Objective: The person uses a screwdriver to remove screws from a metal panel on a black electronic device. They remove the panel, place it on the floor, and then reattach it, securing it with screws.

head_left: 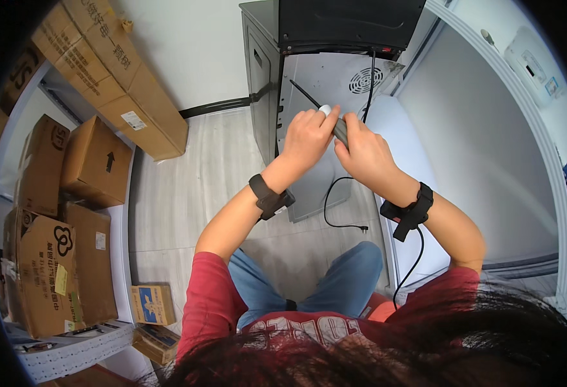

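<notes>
My two hands meet in front of a grey metal cabinet [267,84]. Between them is a screwdriver-like tool [304,93] with a thin dark shaft and a thick grey handle, slanting toward the upper left. My left hand [307,138] closes around its middle, beside a small white rounded piece [324,109]. On the grey handle, my right hand [368,155] is closed, thumb and fingers wrapped round it. Behind the tool, the cabinet's pale panel [325,71] carries a round slotted vent [365,80]. Whether the shaft's tip touches that panel, I cannot tell.
A black panel [351,22] rises above the vent. One black cable [372,84] hangs from it; a plug [363,228] lies on the floor. Cardboard boxes [96,161] fill the left shelf, beside a tall carton [138,122]. A white-framed panel [490,142] stands right.
</notes>
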Action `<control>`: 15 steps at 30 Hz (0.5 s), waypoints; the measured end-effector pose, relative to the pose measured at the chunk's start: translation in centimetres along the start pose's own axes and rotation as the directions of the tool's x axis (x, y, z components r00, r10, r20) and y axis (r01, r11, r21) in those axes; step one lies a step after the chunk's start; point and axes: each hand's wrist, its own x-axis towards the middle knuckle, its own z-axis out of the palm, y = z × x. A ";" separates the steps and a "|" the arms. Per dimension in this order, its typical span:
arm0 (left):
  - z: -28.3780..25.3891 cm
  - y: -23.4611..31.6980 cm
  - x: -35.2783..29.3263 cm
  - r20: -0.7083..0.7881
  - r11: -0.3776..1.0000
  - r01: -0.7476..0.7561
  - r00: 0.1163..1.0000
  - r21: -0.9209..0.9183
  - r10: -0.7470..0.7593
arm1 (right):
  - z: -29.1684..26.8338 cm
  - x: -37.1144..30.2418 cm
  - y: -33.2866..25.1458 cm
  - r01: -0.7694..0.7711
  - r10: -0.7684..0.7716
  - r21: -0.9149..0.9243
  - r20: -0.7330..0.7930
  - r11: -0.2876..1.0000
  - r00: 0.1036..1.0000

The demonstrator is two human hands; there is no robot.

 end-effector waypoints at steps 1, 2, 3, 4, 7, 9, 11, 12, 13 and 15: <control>0.1 0.0 -0.2 -0.013 1.000 -0.003 1.000 -0.013 0.002 | 0.2 -0.2 -0.2 0.011 -0.011 0.009 -0.007 1.000 1.000; 0.1 -0.1 -0.3 -0.013 1.000 -0.002 1.000 -0.011 0.002 | 0.3 -0.2 -0.3 -0.011 0.011 0.000 0.003 1.000 1.000; 0.2 -0.2 -0.4 -0.014 1.000 -0.001 1.000 -0.007 0.001 | 0.5 -0.1 -0.4 -0.031 0.031 -0.009 0.014 0.999 0.999; 0.2 -0.2 -0.5 -0.015 1.000 0.000 1.000 -0.002 -0.001 | 0.6 -0.1 -0.4 -0.049 0.049 -0.018 0.025 0.999 0.998; 0.2 -0.5 -0.6 -0.018 1.000 0.026 1.000 0.007 -0.026 | 1.3 0.2 -0.3 0.014 -0.017 -0.044 -0.059 0.999 0.998; 0.2 -0.4 -0.6 -0.013 1.000 0.023 1.000 0.013 -0.022 | 1.5 0.3 -0.2 0.001 -0.003 -0.036 -0.055 0.999 0.998; 0.2 -0.4 -0.7 -0.010 1.000 0.025 1.000 0.018 -0.025 | 1.6 0.3 -0.2 -0.008 0.006 -0.029 -0.049 1.000 0.999; 0.3 -0.5 -0.8 -0.009 0.999 0.030 1.000 0.019 -0.030 | 1.6 0.4 -0.2 -0.010 0.009 -0.027 -0.044 1.000 0.999; 0.4 -0.6 -0.8 -0.008 0.999 0.034 0.999 0.019 -0.034 | 1.6 0.4 -0.2 -0.014 0.013 -0.025 -0.040 1.000 0.999; 0.5 -0.6 -0.8 -0.021 0.999 0.031 0.999 0.021 -0.031 | 1.6 0.5 -0.1 -0.007 0.007 -0.036 -0.021 0.999 1.000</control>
